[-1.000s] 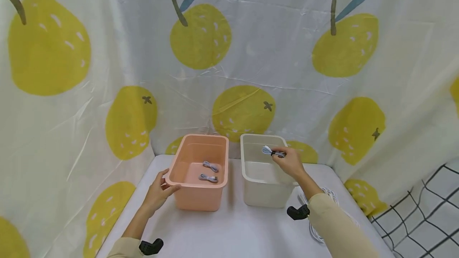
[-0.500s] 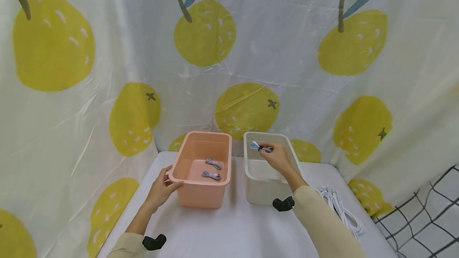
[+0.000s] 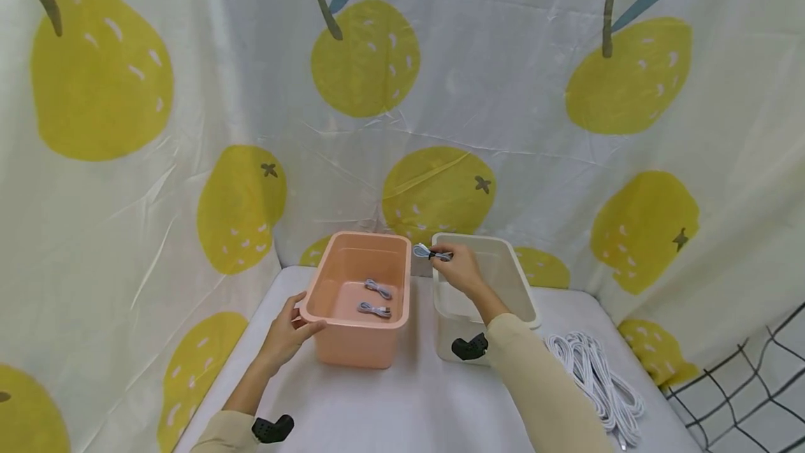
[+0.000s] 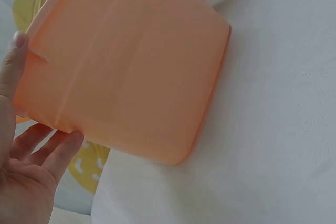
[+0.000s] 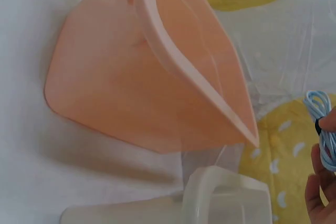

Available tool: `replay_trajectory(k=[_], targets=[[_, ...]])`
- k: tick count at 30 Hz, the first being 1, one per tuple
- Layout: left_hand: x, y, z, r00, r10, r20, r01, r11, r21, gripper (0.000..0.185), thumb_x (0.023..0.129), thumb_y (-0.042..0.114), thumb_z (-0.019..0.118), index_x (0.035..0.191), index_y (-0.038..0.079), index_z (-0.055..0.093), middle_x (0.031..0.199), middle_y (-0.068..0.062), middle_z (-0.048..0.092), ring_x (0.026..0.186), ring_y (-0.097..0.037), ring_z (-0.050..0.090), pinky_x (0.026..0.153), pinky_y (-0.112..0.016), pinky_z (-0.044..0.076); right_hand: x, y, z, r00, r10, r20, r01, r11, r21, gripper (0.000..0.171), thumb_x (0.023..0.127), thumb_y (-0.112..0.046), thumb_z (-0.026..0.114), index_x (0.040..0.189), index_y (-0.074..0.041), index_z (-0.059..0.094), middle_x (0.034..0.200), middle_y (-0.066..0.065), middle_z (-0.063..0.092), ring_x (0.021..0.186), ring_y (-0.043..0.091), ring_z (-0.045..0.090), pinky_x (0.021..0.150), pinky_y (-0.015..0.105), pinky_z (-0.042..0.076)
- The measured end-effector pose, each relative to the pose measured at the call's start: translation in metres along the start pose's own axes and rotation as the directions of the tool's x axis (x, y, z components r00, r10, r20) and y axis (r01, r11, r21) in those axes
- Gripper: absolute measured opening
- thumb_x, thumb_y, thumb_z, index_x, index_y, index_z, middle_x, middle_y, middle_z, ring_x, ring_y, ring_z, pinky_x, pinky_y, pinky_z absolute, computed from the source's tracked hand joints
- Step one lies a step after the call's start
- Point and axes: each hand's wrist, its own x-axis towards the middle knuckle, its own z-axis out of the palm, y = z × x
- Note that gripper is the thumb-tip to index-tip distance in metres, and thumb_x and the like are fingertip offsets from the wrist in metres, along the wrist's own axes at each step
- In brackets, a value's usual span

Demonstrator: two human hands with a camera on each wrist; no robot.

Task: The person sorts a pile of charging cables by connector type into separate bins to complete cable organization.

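My right hand (image 3: pixel 458 268) pinches a small coiled light-blue cable (image 3: pixel 425 252) above the gap between the two bins; in the right wrist view the cable (image 5: pixel 321 135) shows beside my fingertips (image 5: pixel 329 124). The pink bin (image 3: pixel 358 296) stands on the white table and holds two similar coiled cables (image 3: pixel 376 288). My left hand (image 3: pixel 288 331) grips the pink bin's near left corner, thumb on the rim; the left wrist view shows my fingers (image 4: pixel 50 153) against the bin's wall (image 4: pixel 131 72). The white bin (image 3: pixel 512 285) stands just to the right of the pink one.
A bundle of white cord (image 3: pixel 596 383) lies on the table (image 3: pixel 390 407) to the right of the white bin. A pear-print curtain (image 3: pixel 402 89) hangs close behind and on both sides. A black wire grid (image 3: pixel 748 376) stands at the far right.
My right hand has carried the coiled cable leftward from over the white bin to its left rim, beside the pink bin. The left hand stays on the pink bin.
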Motion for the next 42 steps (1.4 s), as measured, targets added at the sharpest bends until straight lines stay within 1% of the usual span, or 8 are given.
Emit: replay_trajectory(k=[13,17,20,24,26,28,35,42], targets=[[0.002,0.0,-0.001,1.0,0.005,-0.002,-0.005,1.0,0.016,0.09,0.09,0.036,0.083,0.158,0.009,0.032,0.136,-0.026,0.059,0.125,-0.04,0.06,0.097,-0.051,0.054,0.02,-0.013,0.04,0.998,-0.003,0.057,0.002,1.0,0.013,0.023,0.095,-0.009,0.073,0.117,-0.005,0.077,0.109,0.01,0.074,0.096,0.025,0.068,0.068,0.032,0.053],[0.002,0.0,-0.002,1.0,0.009,-0.007,-0.009,1.0,0.009,0.089,0.089,0.033,0.084,0.157,0.008,0.033,0.135,-0.026,0.059,0.124,-0.04,0.06,0.096,-0.05,0.055,0.027,-0.015,0.053,0.998,-0.015,0.067,0.013,1.0,0.017,0.022,0.095,-0.006,0.072,0.115,-0.003,0.077,0.106,0.01,0.075,0.091,0.026,0.071,0.066,0.029,0.055],[0.003,0.0,0.0,1.0,0.019,-0.007,-0.019,1.0,-0.003,0.088,0.089,0.032,0.084,0.157,0.008,0.034,0.134,-0.025,0.06,0.124,-0.041,0.06,0.096,-0.05,0.055,0.033,-0.018,0.061,0.998,-0.013,0.057,0.012,1.0,0.004,0.022,0.096,-0.007,0.07,0.117,-0.004,0.077,0.107,0.01,0.075,0.088,0.027,0.07,0.064,0.033,0.054],[0.003,0.0,0.001,1.0,0.015,-0.008,-0.015,1.0,-0.01,0.087,0.089,0.032,0.084,0.157,0.008,0.035,0.133,-0.024,0.061,0.124,-0.04,0.06,0.096,-0.049,0.055,0.04,-0.023,0.069,0.997,0.024,0.069,-0.021,0.999,-0.042,0.035,0.101,-0.018,0.07,0.134,-0.01,0.07,0.13,0.011,0.068,0.111,0.031,0.065,0.084,0.044,0.056],[0.001,0.001,0.0,1.0,0.016,-0.006,-0.016,1.0,-0.007,0.087,0.089,0.031,0.084,0.156,0.007,0.035,0.133,-0.024,0.061,0.124,-0.041,0.06,0.095,-0.049,0.055,0.041,-0.023,0.072,0.997,0.033,0.075,-0.029,0.998,-0.063,0.045,0.101,-0.023,0.071,0.143,-0.01,0.063,0.141,0.014,0.061,0.126,0.034,0.058,0.098,0.05,0.051],[0.002,0.001,0.0,1.0,0.019,-0.004,-0.019,1.0,-0.002,0.087,0.089,0.031,0.084,0.157,0.007,0.034,0.133,-0.024,0.061,0.123,-0.04,0.061,0.095,-0.048,0.055,0.04,-0.022,0.074,0.997,0.03,0.069,-0.024,0.995,-0.095,0.051,0.1,-0.026,0.072,0.147,-0.01,0.059,0.147,0.015,0.056,0.133,0.037,0.052,0.104,0.054,0.047],[0.003,0.002,0.0,1.0,0.017,-0.011,-0.016,1.0,0.007,0.087,0.088,0.029,0.085,0.157,0.009,0.035,0.134,-0.025,0.061,0.125,-0.04,0.06,0.097,-0.05,0.054,0.035,-0.014,0.072,0.998,0.0,0.059,0.007,0.994,-0.113,0.049,0.098,-0.024,0.075,0.141,-0.005,0.063,0.136,0.017,0.063,0.121,0.039,0.06,0.097,0.054,0.051],[0.002,0.0,0.0,0.999,0.032,-0.017,-0.031,0.999,0.019,0.087,0.09,0.028,0.084,0.157,0.006,0.033,0.132,-0.029,0.06,0.124,-0.043,0.06,0.095,-0.05,0.055,0.034,-0.017,0.064,0.997,-0.03,0.073,0.038,0.993,-0.114,0.044,0.097,-0.021,0.075,0.136,-0.005,0.067,0.128,0.017,0.068,0.115,0.036,0.063,0.094,0.05,0.053]])
